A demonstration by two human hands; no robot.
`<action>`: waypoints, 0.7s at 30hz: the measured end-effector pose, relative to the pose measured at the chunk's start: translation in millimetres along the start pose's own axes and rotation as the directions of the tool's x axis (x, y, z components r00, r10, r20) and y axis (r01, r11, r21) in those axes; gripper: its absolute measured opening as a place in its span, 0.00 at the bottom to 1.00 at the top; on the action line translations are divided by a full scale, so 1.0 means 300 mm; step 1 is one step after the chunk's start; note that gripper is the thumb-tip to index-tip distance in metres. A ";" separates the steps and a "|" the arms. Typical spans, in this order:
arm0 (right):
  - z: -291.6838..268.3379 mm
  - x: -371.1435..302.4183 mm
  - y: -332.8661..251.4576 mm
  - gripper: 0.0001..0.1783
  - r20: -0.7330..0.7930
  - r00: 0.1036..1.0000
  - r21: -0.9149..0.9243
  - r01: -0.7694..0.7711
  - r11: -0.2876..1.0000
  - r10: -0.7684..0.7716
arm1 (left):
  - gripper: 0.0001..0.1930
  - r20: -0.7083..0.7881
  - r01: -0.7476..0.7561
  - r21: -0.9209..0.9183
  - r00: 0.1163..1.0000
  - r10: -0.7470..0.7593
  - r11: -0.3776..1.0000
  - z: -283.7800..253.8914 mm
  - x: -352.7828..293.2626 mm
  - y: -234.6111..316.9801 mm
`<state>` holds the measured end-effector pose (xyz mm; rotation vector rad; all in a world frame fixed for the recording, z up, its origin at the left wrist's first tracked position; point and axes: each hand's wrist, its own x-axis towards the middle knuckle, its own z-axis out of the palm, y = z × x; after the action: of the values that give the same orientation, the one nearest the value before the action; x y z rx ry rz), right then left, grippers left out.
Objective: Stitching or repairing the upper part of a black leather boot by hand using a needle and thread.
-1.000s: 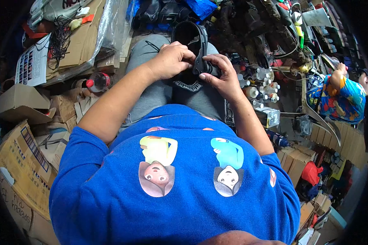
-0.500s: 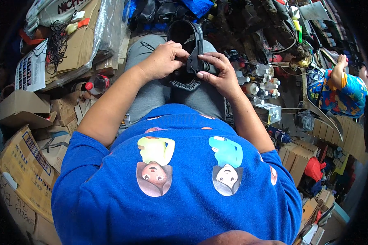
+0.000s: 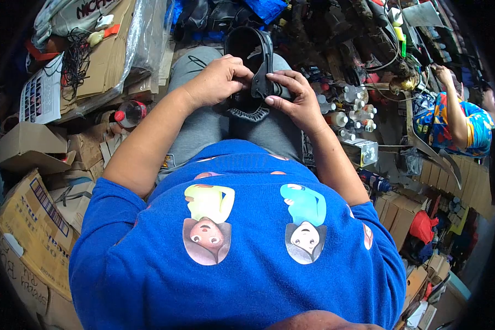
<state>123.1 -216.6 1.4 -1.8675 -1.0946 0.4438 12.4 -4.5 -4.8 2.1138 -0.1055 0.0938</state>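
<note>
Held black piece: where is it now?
Head view, upper centre: the held black piece is over the grey trousers, between the left hand and right hand.

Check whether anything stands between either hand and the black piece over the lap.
Nothing visible does. The right hand holds the right side of the black piece; the left hand is right up at its left side, with no object visible between.

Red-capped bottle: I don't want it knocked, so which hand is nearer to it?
Left: the left hand is right of the red-capped bottle, at the black item; the right hand grips that item's far side.
</note>
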 end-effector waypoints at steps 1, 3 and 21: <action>0.000 0.000 0.001 0.27 0.001 1.000 0.004 0.003 1.000 -0.003 | 0.11 0.004 -0.001 0.004 1.000 0.001 1.000 0.000 0.000 -0.002; 0.000 0.001 -0.001 0.27 0.003 1.000 0.019 -0.007 1.000 0.007 | 0.11 0.006 -0.003 -0.003 1.000 0.003 1.000 -0.003 0.002 0.002; -0.003 0.008 0.000 0.27 0.036 0.999 0.005 -0.037 0.999 0.037 | 0.09 -0.017 0.034 0.029 0.999 -0.033 0.999 0.016 0.011 -0.005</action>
<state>125.1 -215.2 2.3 -1.8839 -1.0831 0.5033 16.0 -7.7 -8.3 2.1431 -0.0587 0.0937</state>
